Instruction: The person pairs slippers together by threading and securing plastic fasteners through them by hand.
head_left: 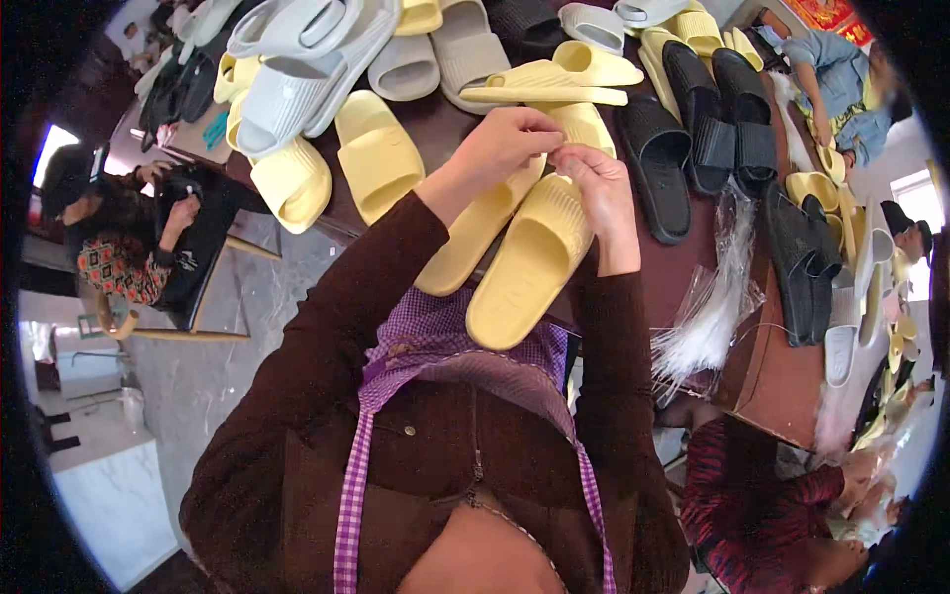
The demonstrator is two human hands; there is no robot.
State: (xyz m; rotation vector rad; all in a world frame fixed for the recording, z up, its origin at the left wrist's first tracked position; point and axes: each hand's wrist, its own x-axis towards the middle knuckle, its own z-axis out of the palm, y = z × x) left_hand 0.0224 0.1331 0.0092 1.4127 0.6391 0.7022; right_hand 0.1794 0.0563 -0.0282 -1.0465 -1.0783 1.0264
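Slippers are crowding the dark bench [683,267]. Both hands, left hand [505,144] and right hand [594,188], are pinching their fingers shut on the yellow slipper pair [529,257]; holding the two straps aligned looks wise.

The scene is seen from a single wide fisheye camera worn on the head, aimed steeply downward and a little forward, so that the wearer's own chest and forearms are taken in at close range from the lower edge. The table [435,124] is seen from above, just beyond the raised hands, and its straight edges are bent toward the dark round rim. Other seated people are caught only at the far left and right margins.
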